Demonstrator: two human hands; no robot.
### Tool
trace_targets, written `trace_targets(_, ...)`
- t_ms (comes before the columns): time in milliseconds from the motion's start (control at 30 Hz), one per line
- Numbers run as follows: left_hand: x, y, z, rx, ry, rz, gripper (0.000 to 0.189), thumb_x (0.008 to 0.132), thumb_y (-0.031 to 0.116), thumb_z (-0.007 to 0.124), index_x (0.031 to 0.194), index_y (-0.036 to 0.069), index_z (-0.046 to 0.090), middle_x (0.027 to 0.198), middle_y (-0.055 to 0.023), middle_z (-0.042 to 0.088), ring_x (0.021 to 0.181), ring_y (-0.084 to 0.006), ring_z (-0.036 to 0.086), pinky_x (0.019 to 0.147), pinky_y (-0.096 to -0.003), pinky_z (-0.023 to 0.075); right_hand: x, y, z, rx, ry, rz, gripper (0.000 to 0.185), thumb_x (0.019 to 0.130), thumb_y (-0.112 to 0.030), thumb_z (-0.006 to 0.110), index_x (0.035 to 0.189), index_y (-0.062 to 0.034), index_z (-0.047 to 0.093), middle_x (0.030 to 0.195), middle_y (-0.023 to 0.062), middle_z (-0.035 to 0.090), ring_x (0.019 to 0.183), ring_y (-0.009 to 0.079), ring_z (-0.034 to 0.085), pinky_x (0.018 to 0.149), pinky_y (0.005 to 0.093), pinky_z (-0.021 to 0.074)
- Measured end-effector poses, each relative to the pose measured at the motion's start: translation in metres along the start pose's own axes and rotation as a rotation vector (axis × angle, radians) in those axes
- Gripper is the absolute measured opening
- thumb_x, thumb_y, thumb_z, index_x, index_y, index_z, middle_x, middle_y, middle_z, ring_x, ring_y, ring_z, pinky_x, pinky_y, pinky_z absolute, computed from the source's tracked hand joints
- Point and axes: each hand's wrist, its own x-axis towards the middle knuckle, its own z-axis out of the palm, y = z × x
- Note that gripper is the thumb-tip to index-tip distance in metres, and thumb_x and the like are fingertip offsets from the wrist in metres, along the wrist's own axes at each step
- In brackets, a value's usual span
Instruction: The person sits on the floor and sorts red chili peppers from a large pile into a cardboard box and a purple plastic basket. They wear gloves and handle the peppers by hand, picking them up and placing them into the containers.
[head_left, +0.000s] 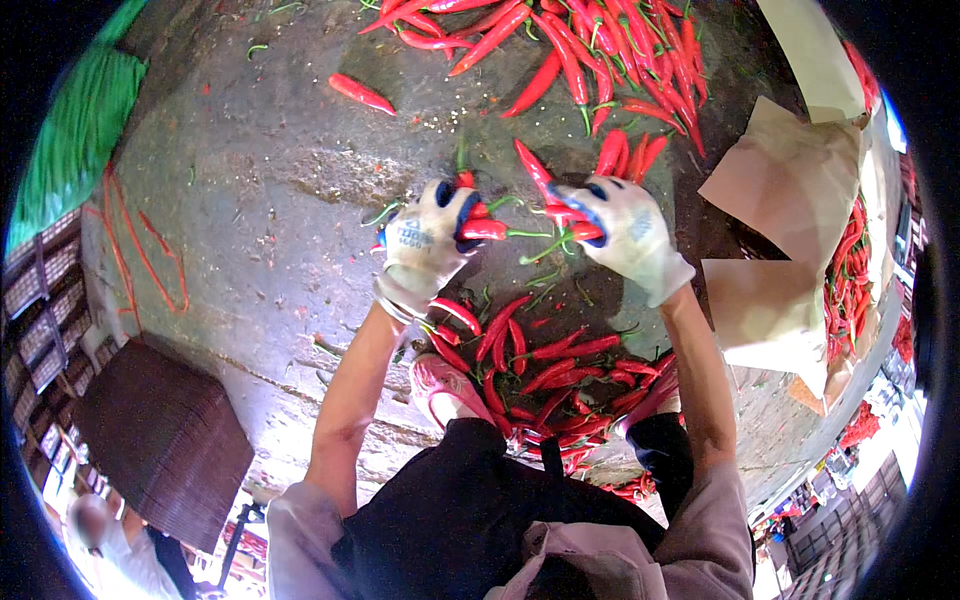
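Observation:
My left hand (429, 234), in a white work glove with blue-coated fingers, is closed around a few red chili peppers (484, 229) whose green stems point right. My right hand (626, 221), gloved alike, grips several red chili peppers (534, 166); some poke out past the fingers and others show beyond the knuckles. Both hands hang over the concrete floor, a short gap between them. Between my feet lies a pile of loose red chilies (559, 367). A larger heap of chilies (630, 45) spreads beyond the hands.
An open cardboard box (772, 307) with raised flaps stands at right, holding red chilies (851, 277). One chili (361, 94) lies apart on the floor. Left are an orange cord (120, 240), green sheeting (79, 142) and a brown box-like object (165, 442). A person (112, 544) is at lower left.

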Motion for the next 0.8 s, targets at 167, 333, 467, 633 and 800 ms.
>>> trace_targets(167, -0.011, -0.003, 0.003, -0.279, 0.187, -0.178, 0.049, 0.065, 0.015, 0.078, 0.109, 0.009, 0.057, 0.095, -0.0098, 0.062, 0.082, -0.0269, 0.062, 0.069, -0.0368, 0.0527, 0.018, -0.012, 0.013, -0.167, -0.121, -0.085, 0.049, 0.066, -0.026, 0.071, 0.113, -0.0216, 0.059, 0.097, 0.0062, 0.058, 0.089, 0.024, 0.06, 0.078, 0.0373, 0.0476)
trace_targets(333, -0.016, -0.004, -0.016, -1.428, 0.073, -0.525, 0.037, 0.075, 0.013, 0.07, 0.109, 0.0, 0.061, 0.084, -0.0026, 0.063, 0.069, -0.0103, 0.059, 0.062, -0.0251, 0.0493, -0.028, -0.015, -0.007, 0.809, 0.154, 0.171, 0.049, 0.071, -0.021, 0.071, 0.116, -0.0089, 0.057, 0.114, 0.0066, 0.057, 0.1, 0.0244, 0.059, 0.086, 0.0387, 0.0473)
trace_targets(467, 0.009, 0.012, -0.009, -1.695, -0.168, -0.606, 0.03, 0.084, 0.024, 0.062, 0.106, 0.004, 0.064, 0.091, -0.0036, 0.062, 0.079, -0.0138, 0.059, 0.062, -0.0294, 0.0494, -0.061, 0.032, -0.009, 1.498, 0.594, 0.643, 0.037, 0.081, -0.014, 0.067, 0.112, 0.003, 0.057, 0.106, 0.0071, 0.063, 0.097, 0.0146, 0.06, 0.082, 0.0293, 0.0477)
trace_targets(633, 0.081, 0.044, 0.046, -1.683, -0.442, -0.398, 0.03, 0.082, 0.02, 0.069, 0.105, 0.002, 0.062, 0.089, -0.0063, 0.066, 0.077, -0.0157, 0.064, 0.066, -0.0301, 0.0541, -0.028, 0.057, -0.004, 1.159, 0.627, 0.912, 0.035, 0.077, -0.024, 0.072, 0.101, 0.0002, 0.066, 0.094, 0.0086, 0.069, 0.086, 0.0191, 0.065, 0.077, 0.032, 0.0492)
trace_targets(800, 0.077, 0.059, 0.048, -1.666, -0.132, -0.465, 0.022, 0.082, 0.006, 0.068, 0.101, -0.002, 0.06, 0.093, -0.0082, 0.066, 0.08, -0.0158, 0.065, 0.069, -0.0277, 0.0529, -0.013, 0.019, 0.004, 0.476, 0.214, 0.933, 0.047, 0.068, -0.035, 0.073, 0.102, -0.0037, 0.064, 0.09, 0.0159, 0.067, 0.085, 0.0264, 0.065, 0.078, 0.0369, 0.049)
